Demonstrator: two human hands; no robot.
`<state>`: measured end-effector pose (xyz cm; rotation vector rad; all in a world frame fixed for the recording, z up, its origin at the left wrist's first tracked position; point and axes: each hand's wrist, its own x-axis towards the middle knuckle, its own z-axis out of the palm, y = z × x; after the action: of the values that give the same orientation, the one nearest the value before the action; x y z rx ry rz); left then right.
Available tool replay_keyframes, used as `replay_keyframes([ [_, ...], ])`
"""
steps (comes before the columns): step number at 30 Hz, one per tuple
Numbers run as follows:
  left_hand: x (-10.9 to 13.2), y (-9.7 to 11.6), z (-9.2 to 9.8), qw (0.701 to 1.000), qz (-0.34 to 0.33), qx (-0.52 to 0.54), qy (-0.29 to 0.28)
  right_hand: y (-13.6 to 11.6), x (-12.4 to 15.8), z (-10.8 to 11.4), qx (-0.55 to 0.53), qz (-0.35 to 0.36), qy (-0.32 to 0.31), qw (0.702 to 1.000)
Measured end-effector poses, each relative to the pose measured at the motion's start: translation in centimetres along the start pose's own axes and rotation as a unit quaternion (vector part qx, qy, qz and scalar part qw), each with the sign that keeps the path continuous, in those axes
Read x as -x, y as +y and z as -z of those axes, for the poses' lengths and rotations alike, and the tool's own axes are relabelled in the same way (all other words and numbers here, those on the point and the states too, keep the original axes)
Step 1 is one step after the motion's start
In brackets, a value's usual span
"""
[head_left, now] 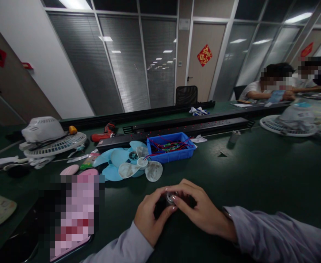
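Low over the dark green table, a small round silver metal part [170,198], which looks like a little motor, is pinched between both hands. My left hand [151,212] curls round its left side with thumb and fingers. From the right, my right hand [204,210] presses its thumb and fingertips on the top and side. The fingers hide much of its body. Beyond the hands lie light blue fan blades [116,162] and a white fan blade [142,163]. Behind them sits a blue bin [174,156] of wires and green circuit boards.
A metal cylinder [234,138] stands at the right. White fan housings [44,129] lie at far left, with others [297,120] at far right. A red drill [102,136] rests by long black rails [204,126]. A phone-like device [75,219] is front left. Two people sit at back right.
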<state>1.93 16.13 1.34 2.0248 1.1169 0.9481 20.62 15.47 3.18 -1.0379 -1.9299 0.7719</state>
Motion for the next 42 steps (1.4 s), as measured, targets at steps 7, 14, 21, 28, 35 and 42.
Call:
replay_keyframes([
  [7, -0.1, 0.0, 0.0, 1.000, 0.007, -0.007, -0.002, 0.0, -0.1, -0.1, -0.006, -0.027, 0.010, 1.000],
  [14, -0.1, 0.2, 0.0, 1.000, 0.004, -0.009, -0.001, 0.0, -0.9, -0.3, -0.034, -0.056, 0.045, 0.997],
  [21, 0.2, 0.1, 0.2, 0.998, 0.013, -0.066, 0.021, 1.7, -1.2, 1.9, -0.014, -0.039, 0.055, 0.998],
  [28, 0.1, 0.0, 0.3, 0.999, 0.025, -0.041, 0.024, 3.2, 0.0, 3.7, 0.141, -0.045, -0.123, 0.981],
  [35, 0.1, -0.1, 0.3, 0.999, 0.027, -0.037, 0.018, 3.3, -0.1, 3.4, 0.155, -0.037, -0.126, 0.979],
  [42, 0.1, -0.3, -0.3, 0.999, 0.035, -0.012, 0.021, 2.5, -0.9, 2.6, 0.050, 0.026, 0.076, 0.995],
])
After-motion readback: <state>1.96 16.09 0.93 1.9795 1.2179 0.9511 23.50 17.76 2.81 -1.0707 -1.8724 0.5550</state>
